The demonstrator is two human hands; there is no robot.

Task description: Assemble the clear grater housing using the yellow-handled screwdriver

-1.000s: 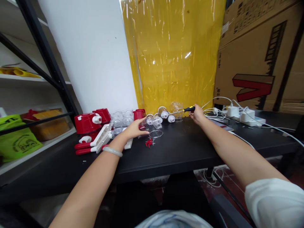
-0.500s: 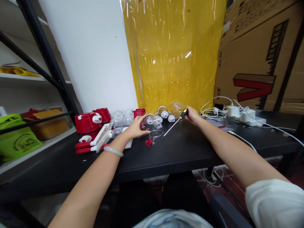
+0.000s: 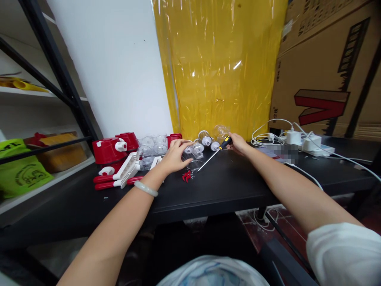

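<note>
My right hand (image 3: 237,143) grips the black-and-yellow handle of a screwdriver (image 3: 209,160). Its long shaft slants down and left, and the tip is close to the tabletop by a small heap of screws (image 3: 193,174) and little red curved pieces (image 3: 186,176). My left hand (image 3: 175,156), palm down, has thumb and fingers curved and spread beside a clear round part (image 3: 195,165). Whether it touches that part I cannot tell; the space under the palm is hidden. Behind lie clear plastic cups with white ends (image 3: 205,138).
Left of my hands stand red plastic housings (image 3: 107,151), white frames with red handles (image 3: 127,171) and clear cups (image 3: 153,146). At right are a blurred flat device (image 3: 275,153) and white chargers with cables (image 3: 309,143). A yellow plastic curtain (image 3: 220,71) hangs behind the black table (image 3: 220,192).
The screwdriver and my right hand have shifted slightly left, bringing the tip nearer the screws. My left hand has risen a little, its thumb moving right. The view has turned slightly.
</note>
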